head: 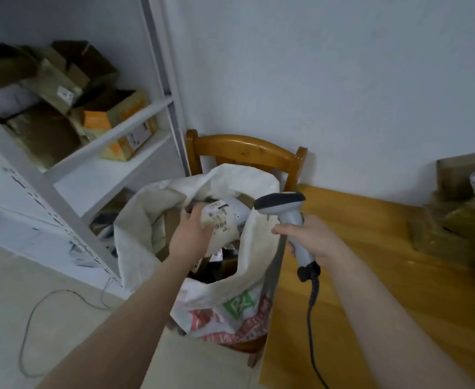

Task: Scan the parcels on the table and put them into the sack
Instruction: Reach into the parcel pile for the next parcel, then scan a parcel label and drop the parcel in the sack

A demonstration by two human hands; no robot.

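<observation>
A white woven sack (247, 279) with red and green print stands open on a wooden chair (244, 148). My left hand (192, 234) grips a pale soft parcel (225, 223) with a printed label, held over the sack's mouth. Several parcels lie inside the sack, among them a white one (237, 210). My right hand (313, 238) grips the handle of a grey barcode scanner (282, 204), its head pointing left above the sack's right rim. Brown parcels (461, 217) lie on the wooden table (371, 276) at the right.
A white metal shelf (95, 169) with cardboard boxes (62, 88) stands to the left of the chair. The scanner's dark cable (312, 332) hangs down over the table. A grey cable (34, 318) lies on the floor. A white wall is behind.
</observation>
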